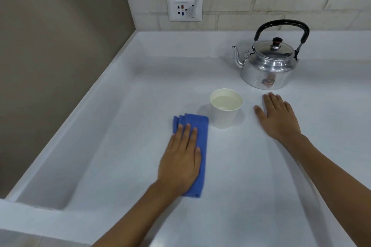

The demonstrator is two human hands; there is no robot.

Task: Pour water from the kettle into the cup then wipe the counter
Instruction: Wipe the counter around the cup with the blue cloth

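Head view: both hands lie flat on the white counter (230,186).
Left hand (181,161): palm down, fingers spread, pressing on the folded blue cloth (198,126), gripping nothing.
Right hand (278,118): flat and empty on bare counter, just right of the paper cup (225,116).
Cup: white, upright, holding water, just beside the cloth's far corner.
Kettle (269,66): shiny metal, black handle, lid on, spout pointing left, behind the cup.
Edges: raised lip along the left side and back wall.
Open room: bare counter left of the cloth and toward the viewer.
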